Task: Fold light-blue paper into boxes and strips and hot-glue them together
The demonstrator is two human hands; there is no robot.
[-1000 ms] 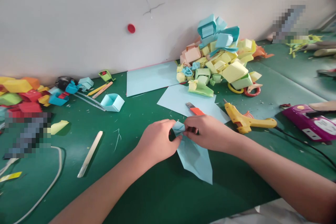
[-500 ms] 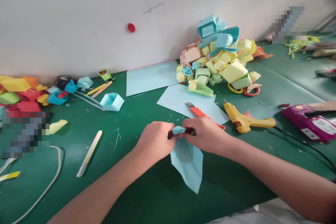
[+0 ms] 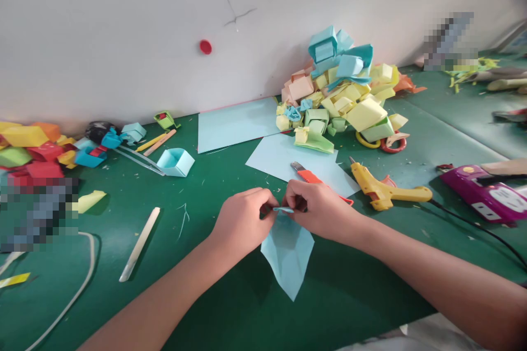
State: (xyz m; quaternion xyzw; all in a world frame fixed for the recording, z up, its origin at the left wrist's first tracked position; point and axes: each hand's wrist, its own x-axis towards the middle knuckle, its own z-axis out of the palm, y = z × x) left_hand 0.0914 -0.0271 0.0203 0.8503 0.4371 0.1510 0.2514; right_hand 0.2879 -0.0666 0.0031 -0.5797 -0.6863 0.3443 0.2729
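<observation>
"Start at the far left; what do you have?"

"From my seat here I see a heap of coloured paper boxes (image 3: pixel 33 148), with a pale cable (image 3: pixel 91 266) curving nearer me. Next comes a flat wooden stick (image 3: pixel 140 244) lying aslant, then a light-blue box (image 3: pixel 176 163) up behind it, all on the green table (image 3: pixel 197 307)."

"And the left hand?"

"My left hand (image 3: pixel 245 222) pinches one side of the folded top end of the blue paper (image 3: pixel 288 258) between thumb and forefinger."

"Where is that paper exactly?"

"Between my two hands, spreading below the fingertips and tapering to a point towards me. I can't tell whether its tip touches the table."

"Right side?"

"Just beyond, an orange cutter (image 3: pixel 310 176) lies partly on a pale blue sheet (image 3: pixel 269 156). My right hand (image 3: pixel 323 211) grasps the paper's other side with its fingertips. Further right: a paper-box pile (image 3: pixel 349 90) at the back, a yellow glue gun (image 3: pixel 389 192), and a purple power strip (image 3: pixel 481 194)."
</observation>
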